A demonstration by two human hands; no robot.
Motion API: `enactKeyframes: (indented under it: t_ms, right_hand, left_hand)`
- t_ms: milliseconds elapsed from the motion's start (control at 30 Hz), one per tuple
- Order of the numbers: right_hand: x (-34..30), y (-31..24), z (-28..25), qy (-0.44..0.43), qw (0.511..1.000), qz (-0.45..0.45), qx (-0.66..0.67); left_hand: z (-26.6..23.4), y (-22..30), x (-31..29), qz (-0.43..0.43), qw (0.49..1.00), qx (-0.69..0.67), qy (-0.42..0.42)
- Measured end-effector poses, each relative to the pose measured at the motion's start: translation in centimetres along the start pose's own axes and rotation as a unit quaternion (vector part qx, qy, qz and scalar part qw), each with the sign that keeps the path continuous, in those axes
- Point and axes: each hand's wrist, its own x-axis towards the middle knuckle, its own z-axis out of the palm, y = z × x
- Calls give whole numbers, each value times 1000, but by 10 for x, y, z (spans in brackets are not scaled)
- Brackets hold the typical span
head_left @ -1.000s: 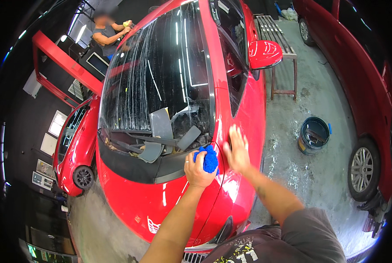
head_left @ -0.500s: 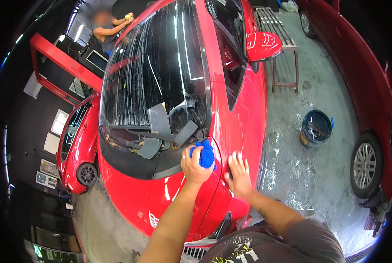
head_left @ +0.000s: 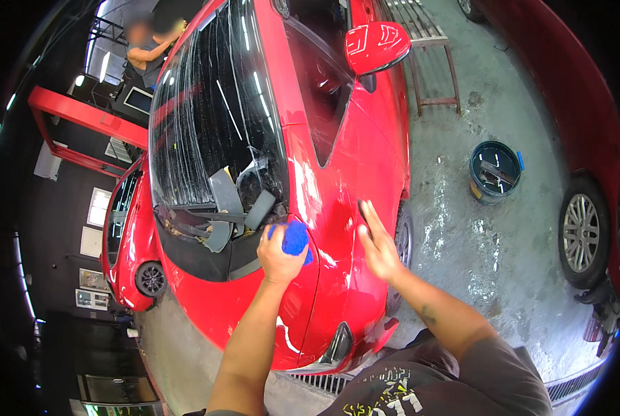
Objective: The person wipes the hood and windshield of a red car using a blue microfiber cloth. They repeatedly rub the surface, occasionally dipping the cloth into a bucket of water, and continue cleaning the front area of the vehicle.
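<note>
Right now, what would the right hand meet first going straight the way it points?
Probably the red fender ahead of the right hand; whether its fingers touch it at present is unclear.

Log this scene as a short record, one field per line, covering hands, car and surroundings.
Left hand: closed around a bunched blue cloth, near the windshield's lower corner
Right hand: open, empty, by the fender; contact cannot be told
Main car: red, with a streaked windshield and grey pieces at its lower edge
Floor, right: bucket, slatted bench
Other cars: red car at left, dark red car at right
Other person: upper left, beside the main car
</note>
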Motion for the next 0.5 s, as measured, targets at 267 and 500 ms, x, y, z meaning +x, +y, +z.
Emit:
enactKeyframes:
  t_ms: [267,500]
  right_hand:
    - [4,36,75,-57,957,-79,-272]
    - [43,38,58,-60,947,-131,-286]
  left_hand:
    - [41,40,150,-13,998,-41,55]
    - [81,0,176,66,982,135,111]
